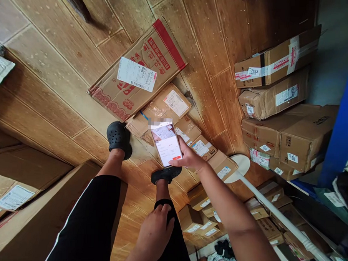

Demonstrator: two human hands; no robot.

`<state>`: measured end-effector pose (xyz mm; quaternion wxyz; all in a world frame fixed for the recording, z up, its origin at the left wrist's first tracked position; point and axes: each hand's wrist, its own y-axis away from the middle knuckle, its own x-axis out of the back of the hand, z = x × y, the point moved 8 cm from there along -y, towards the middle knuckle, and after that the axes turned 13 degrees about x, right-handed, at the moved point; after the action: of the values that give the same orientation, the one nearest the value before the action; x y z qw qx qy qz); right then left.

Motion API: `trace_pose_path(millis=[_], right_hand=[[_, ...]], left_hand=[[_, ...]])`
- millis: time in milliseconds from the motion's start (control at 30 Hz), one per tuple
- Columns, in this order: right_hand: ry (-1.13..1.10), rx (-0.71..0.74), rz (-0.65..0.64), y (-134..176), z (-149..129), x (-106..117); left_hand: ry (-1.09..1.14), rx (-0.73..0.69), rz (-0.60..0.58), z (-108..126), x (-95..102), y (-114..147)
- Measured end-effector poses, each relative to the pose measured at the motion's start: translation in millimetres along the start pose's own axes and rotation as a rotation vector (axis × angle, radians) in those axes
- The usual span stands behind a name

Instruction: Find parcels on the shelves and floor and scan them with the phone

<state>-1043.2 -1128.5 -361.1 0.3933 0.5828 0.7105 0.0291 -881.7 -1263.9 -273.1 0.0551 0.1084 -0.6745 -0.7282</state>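
Note:
My right hand point(188, 156) is wrapped round a smartphone point(164, 141), with the thumb over the lower part of its lit screen. The screen shows a picture of a label above a white form with a red button; the phone's top end is blurred out. Below and beyond the phone lie a large flat carton with red print point(142, 67) and a smaller taped carton point(169, 101), both with white shipping labels. Near my leg, my left hand point(155, 233) is closed in a loose fist, back of the hand up; nothing shows in it, and its fingertips are partly hidden.
Stacked cartons point(273, 92) stand along the right wall by a blue post point(344, 99). A white pole point(279, 218) on a round base slants at lower right. More cartons point(31, 166) are at left. My feet in black clogs point(118, 137) stand on wood-look tiles.

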Motion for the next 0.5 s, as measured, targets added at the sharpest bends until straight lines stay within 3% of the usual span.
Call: trace_pose_path(millis=[133, 233, 400, 500], right_hand=[[-0.137, -0.005, 0.039, 10, 23, -28], [-0.225, 0.037, 0.08, 7, 34, -36], [-0.141, 0.154, 0.217, -12, 34, -13], [-0.101, 0.165, 0.23, -24, 26, 0]], left_hand=[[0.03, 0.016, 0.003, -3, -5.6, -3], [0.061, 0.033, 0.004, -7, -11.6, -7], [0.061, 0.005, 0.027, -4, -14.0, -12], [0.039, -0.008, 0.013, -1, -15.2, -13]])
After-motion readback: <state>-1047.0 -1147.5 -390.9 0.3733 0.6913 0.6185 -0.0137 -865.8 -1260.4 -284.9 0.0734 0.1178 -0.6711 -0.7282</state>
